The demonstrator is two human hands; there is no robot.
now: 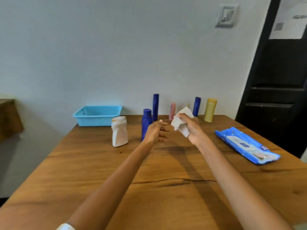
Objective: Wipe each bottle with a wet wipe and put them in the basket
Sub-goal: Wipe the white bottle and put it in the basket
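Observation:
My right hand [191,128] holds a crumpled white wet wipe [180,122] above the middle of the wooden table [166,188]. My left hand [155,131] hovers just left of it, fingers apart and holding nothing, in front of a short dark blue bottle [146,121]. A white bottle [119,131] stands to the left. Behind are a tall blue bottle [155,107], a pink bottle [172,111], another blue bottle [196,106] and a yellow bottle [210,110]. The light blue basket [98,117] sits empty at the far left corner.
A blue pack of wet wipes [245,144] lies flat on the right side of the table. The wall runs directly behind the bottles. A dark doorway stands at the right, past the table's edge.

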